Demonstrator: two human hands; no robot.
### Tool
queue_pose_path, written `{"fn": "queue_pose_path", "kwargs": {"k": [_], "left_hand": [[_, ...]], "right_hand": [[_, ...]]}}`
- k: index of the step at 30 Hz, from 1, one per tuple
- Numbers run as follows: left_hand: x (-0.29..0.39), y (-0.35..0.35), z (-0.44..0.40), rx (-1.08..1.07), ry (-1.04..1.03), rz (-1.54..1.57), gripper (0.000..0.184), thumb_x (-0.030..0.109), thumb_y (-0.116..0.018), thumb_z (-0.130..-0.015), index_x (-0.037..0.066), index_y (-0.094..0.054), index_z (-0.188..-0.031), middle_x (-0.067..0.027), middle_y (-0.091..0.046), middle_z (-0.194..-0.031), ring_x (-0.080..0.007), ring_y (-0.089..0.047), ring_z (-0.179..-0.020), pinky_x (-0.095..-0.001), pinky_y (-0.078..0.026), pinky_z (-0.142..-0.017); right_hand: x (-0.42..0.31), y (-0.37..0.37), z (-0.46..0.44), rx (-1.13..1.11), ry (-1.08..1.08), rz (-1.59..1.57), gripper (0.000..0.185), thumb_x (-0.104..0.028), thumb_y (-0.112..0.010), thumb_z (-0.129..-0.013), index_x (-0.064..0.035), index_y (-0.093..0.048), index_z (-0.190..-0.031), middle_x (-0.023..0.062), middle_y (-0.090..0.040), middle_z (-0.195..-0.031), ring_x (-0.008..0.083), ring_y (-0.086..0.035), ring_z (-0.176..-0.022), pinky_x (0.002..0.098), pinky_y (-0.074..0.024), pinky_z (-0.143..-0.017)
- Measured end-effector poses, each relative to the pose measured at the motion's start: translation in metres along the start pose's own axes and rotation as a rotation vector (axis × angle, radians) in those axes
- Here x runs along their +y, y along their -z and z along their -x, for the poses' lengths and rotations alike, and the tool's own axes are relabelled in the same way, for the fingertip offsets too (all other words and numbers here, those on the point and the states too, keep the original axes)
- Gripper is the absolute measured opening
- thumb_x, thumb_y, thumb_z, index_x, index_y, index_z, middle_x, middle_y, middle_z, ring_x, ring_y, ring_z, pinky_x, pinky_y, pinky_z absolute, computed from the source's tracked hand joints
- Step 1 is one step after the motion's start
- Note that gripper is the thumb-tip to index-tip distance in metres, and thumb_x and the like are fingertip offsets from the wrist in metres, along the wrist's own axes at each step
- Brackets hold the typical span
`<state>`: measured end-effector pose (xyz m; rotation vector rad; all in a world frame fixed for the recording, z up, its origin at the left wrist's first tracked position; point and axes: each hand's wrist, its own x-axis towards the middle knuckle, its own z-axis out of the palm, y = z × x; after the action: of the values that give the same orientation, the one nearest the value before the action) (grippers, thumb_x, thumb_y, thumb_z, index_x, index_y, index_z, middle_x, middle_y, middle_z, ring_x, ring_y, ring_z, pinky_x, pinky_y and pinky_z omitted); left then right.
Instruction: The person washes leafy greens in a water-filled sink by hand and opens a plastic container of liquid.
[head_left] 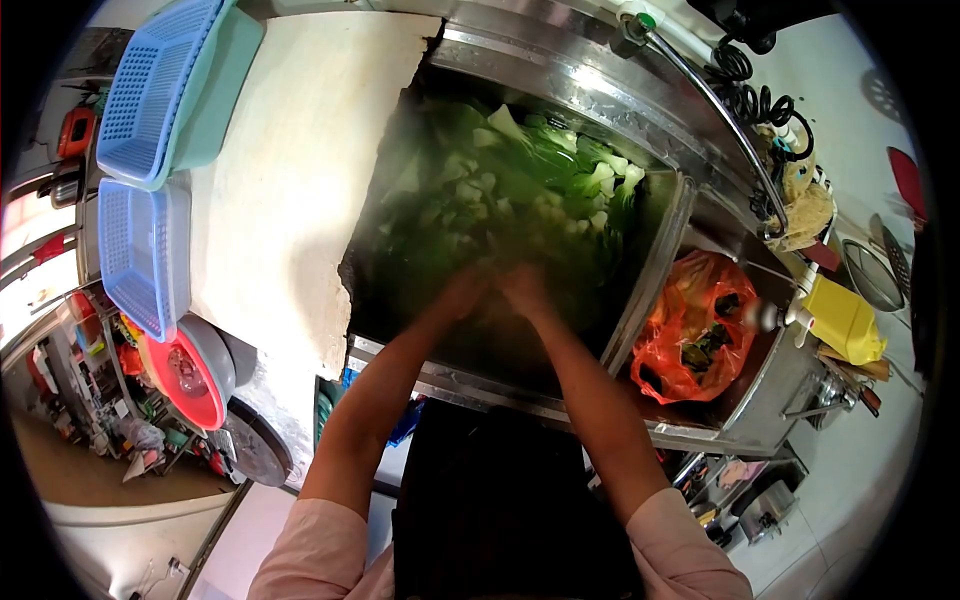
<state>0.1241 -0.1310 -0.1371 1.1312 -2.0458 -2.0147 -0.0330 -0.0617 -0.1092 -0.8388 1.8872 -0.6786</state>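
Observation:
Leafy green vegetables (600, 185) with pale stems float in a deep metal sink (650, 270) full of greenish water. Both my arms reach down into this sink. My left hand (468, 288) and my right hand (522, 285) are close together near the middle of the basin, among the greens. Murky water and haze blur them, and the fingers of both are hidden, so what they hold, if anything, does not show.
On the left lies a worn white board (270, 190), with blue baskets (150, 260) at its far edge and a red basin (185, 380) below. A red plastic bag (700, 330) fills the right sink. A curved metal faucet (720, 110) arches above, near a yellow jug (845, 320).

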Motion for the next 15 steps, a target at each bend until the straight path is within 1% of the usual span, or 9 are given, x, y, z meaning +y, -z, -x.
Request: {"fn": "queue_pose_path", "kwargs": {"k": [2,5,6,8,9,11,12,14,15], "left_hand": [[0.009,0.001,0.002,-0.025,0.036,-0.034,0.035,0.010,-0.053,-0.087,0.001,-0.053,-0.121,-0.0128,-0.063,-0.109,-0.0246,-0.058,-0.097,-0.0367,-0.045,-0.088],[0.025,0.011,0.006,-0.068,0.079,-0.161,0.032,0.012,-0.055,-0.089,0.001,-0.054,-0.118,-0.0111,-0.063,-0.106,-0.0232,-0.059,-0.093,-0.0365,-0.046,-0.083],[0.027,0.011,0.006,-0.087,0.089,-0.213,0.030,0.013,-0.056,-0.089,0.001,-0.054,-0.117,-0.0104,-0.064,-0.104,-0.0225,-0.059,-0.090,-0.0360,-0.047,-0.081],[0.016,0.010,0.005,-0.118,0.058,0.058,0.029,0.016,-0.058,-0.090,0.001,-0.055,-0.115,-0.0087,-0.064,-0.096,-0.0195,-0.058,-0.083,-0.0344,-0.047,-0.075],[0.012,0.010,0.004,-0.133,0.042,0.194,0.029,0.018,-0.059,-0.090,0.001,-0.055,-0.113,-0.0079,-0.063,-0.092,-0.0179,-0.057,-0.079,-0.0336,-0.047,-0.071],[0.019,0.015,0.001,-0.179,0.088,0.155,0.028,0.018,-0.059,-0.091,0.001,-0.055,-0.113,-0.0061,-0.061,-0.086,-0.0149,-0.055,-0.074,-0.0316,-0.046,-0.067],[0.021,0.016,0.001,-0.202,0.112,0.136,0.028,0.018,-0.059,-0.091,0.001,-0.055,-0.112,-0.0052,-0.060,-0.083,-0.0133,-0.054,-0.071,-0.0306,-0.046,-0.064],[0.025,0.018,0.000,-0.196,0.092,0.083,0.025,0.016,-0.059,-0.091,0.002,-0.056,-0.110,-0.0040,-0.060,-0.082,-0.0126,-0.053,-0.069,-0.0306,-0.045,-0.062],[0.023,0.017,0.000,-0.193,0.081,0.057,0.024,0.016,-0.059,-0.090,0.002,-0.056,-0.110,-0.0034,-0.059,-0.082,-0.0122,-0.053,-0.067,-0.0307,-0.045,-0.060]], "right_hand": [[-0.002,0.008,0.003,-0.077,-0.055,0.026,0.033,-0.035,-0.069,-0.079,-0.0022,-0.065,-0.081,0.0121,-0.065,-0.072,0.0296,-0.061,-0.062,0.0430,-0.0479,-0.060],[0.018,0.017,-0.004,-0.295,-0.081,-0.188,0.030,-0.031,-0.072,-0.079,-0.0026,-0.063,-0.078,0.0076,-0.061,-0.068,0.0230,-0.057,-0.058,0.0405,-0.0454,-0.057],[0.011,0.024,-0.003,-0.355,-0.124,-0.185,0.028,-0.030,-0.072,-0.079,-0.0031,-0.062,-0.077,0.0062,-0.059,-0.067,0.0209,-0.056,-0.058,0.0395,-0.0445,-0.056],[-0.009,0.046,0.002,-0.474,-0.212,-0.177,0.026,-0.028,-0.072,-0.081,-0.0043,-0.061,-0.077,0.0034,-0.055,-0.064,0.0167,-0.053,-0.056,0.0374,-0.0427,-0.054],[-0.002,0.045,0.001,-0.470,-0.189,-0.153,0.028,-0.029,-0.071,-0.082,-0.0043,-0.063,-0.074,0.0019,-0.056,-0.062,0.0140,-0.052,-0.056,0.0341,-0.0416,-0.053],[0.019,0.035,-0.003,-0.463,-0.142,-0.106,0.033,-0.033,-0.068,-0.084,-0.0044,-0.065,-0.068,-0.0010,-0.056,-0.059,0.0084,-0.050,-0.055,0.0274,-0.0392,-0.050],[0.015,0.037,-0.001,-0.470,-0.152,-0.131,0.033,-0.033,-0.068,-0.084,-0.0042,-0.065,-0.070,-0.0013,-0.056,-0.060,0.0084,-0.050,-0.055,0.0276,-0.0394,-0.051],[0.007,0.039,0.001,-0.483,-0.169,-0.183,0.032,-0.033,-0.067,-0.085,-0.0037,-0.065,-0.072,-0.0017,-0.056,-0.061,0.0084,-0.051,-0.057,0.0280,-0.0396,-0.051],[0.001,0.040,0.002,-0.472,-0.180,-0.202,0.029,-0.032,-0.068,-0.084,-0.0044,-0.063,-0.075,0.0000,-0.055,-0.061,0.0115,-0.051,-0.056,0.0316,-0.0403,-0.052]]}}
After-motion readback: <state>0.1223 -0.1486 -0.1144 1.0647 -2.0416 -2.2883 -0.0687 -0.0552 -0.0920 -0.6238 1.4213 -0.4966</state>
